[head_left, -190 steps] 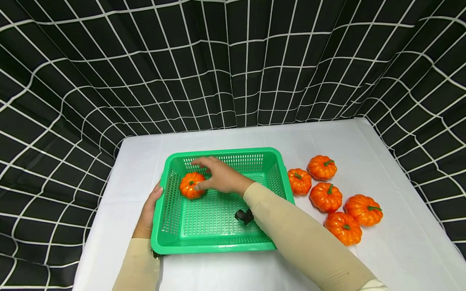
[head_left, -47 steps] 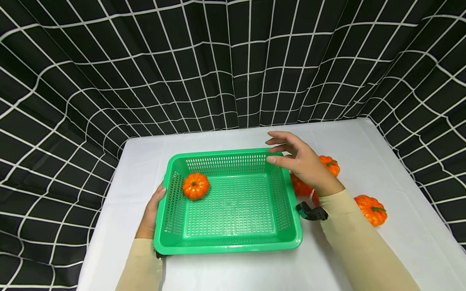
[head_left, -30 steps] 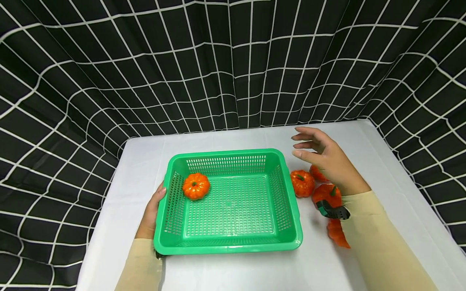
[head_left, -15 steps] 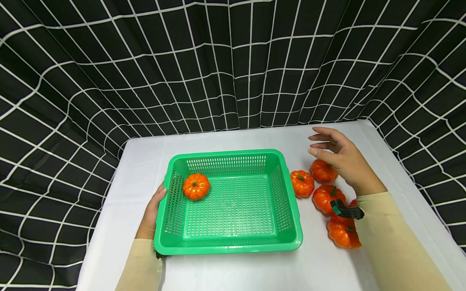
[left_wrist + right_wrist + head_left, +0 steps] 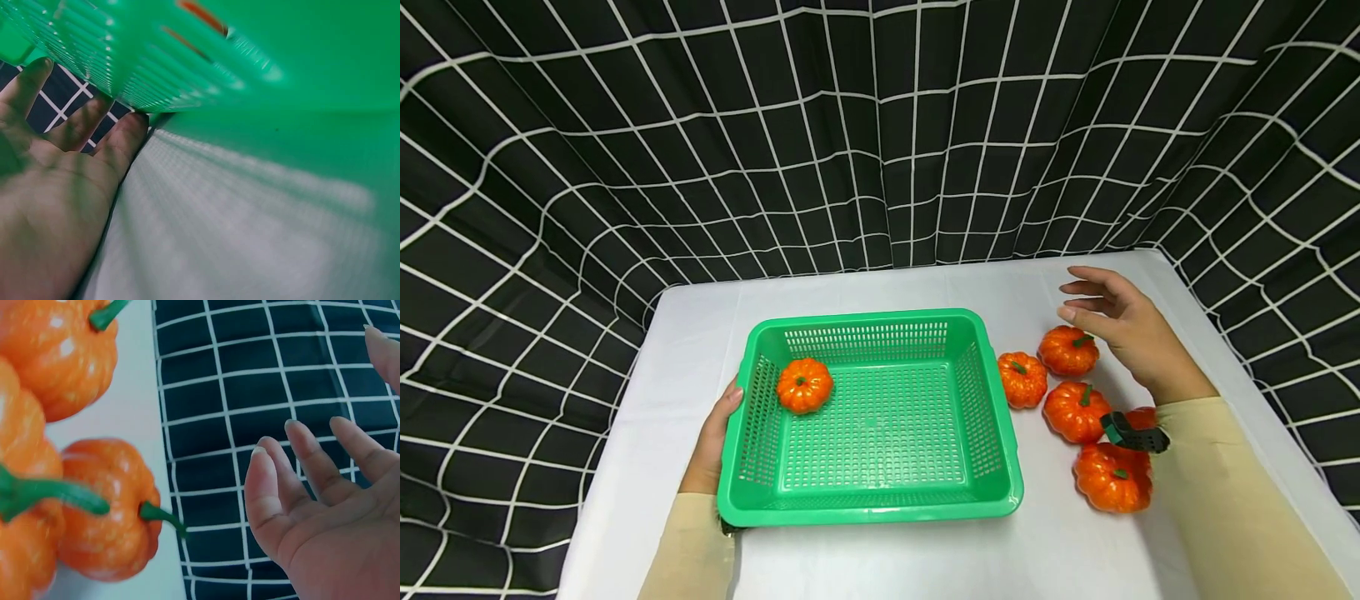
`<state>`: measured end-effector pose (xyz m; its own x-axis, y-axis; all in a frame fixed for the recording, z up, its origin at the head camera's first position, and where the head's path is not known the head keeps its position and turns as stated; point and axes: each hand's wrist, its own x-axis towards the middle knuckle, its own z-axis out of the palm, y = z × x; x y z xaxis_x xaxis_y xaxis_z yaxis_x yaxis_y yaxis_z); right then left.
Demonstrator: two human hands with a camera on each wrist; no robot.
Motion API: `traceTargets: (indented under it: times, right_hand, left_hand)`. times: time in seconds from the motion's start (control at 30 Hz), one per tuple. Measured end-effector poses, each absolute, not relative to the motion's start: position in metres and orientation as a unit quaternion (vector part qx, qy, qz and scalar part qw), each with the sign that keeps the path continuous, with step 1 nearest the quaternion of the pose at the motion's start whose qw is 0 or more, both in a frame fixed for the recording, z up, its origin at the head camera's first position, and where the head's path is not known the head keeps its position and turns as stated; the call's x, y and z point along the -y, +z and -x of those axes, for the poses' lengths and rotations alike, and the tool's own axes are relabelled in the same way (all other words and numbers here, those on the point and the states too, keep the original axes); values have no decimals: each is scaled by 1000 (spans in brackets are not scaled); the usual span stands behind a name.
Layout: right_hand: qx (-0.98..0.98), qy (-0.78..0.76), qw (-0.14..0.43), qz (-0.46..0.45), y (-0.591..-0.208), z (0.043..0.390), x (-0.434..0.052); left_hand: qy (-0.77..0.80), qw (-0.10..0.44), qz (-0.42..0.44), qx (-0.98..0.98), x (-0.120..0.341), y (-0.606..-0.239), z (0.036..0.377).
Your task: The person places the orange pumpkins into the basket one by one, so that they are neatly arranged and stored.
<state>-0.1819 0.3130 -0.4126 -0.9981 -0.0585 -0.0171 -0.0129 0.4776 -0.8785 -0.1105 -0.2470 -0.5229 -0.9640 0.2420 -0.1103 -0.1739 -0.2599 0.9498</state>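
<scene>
1. One pumpkin (image 5: 804, 385) sits inside my green basket (image 5: 880, 510); five pumpkins (image 5: 1078, 412) wait outside, right of it.
2. My right hand (image 5: 1120, 327) hovers relaxed, empty, above the rear pumpkin (image 5: 1067, 351).
3. My left hand (image 5: 711, 442) rests flat against the basket's left wall.

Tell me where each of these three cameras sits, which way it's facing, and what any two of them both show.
Head: worn high, looking forward and down at the green basket, the loose pumpkins, both sleeves and hands.
Left wrist: beside the basket's outer wall, looking along it; shows the left hand flat against it.
Right wrist: looks past the open right hand toward the pumpkins and grid cloth.
Shared: head and right wrist both show the far pumpkin near the fingers.
</scene>
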Motion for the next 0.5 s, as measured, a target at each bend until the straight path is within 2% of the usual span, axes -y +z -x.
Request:
traceTargets:
  times: [0.5]
  right_hand:
    - [-854, -519, 36, 2, -423, 184, -336]
  left_hand:
    - [799, 136, -21, -585, 248, -527, 110]
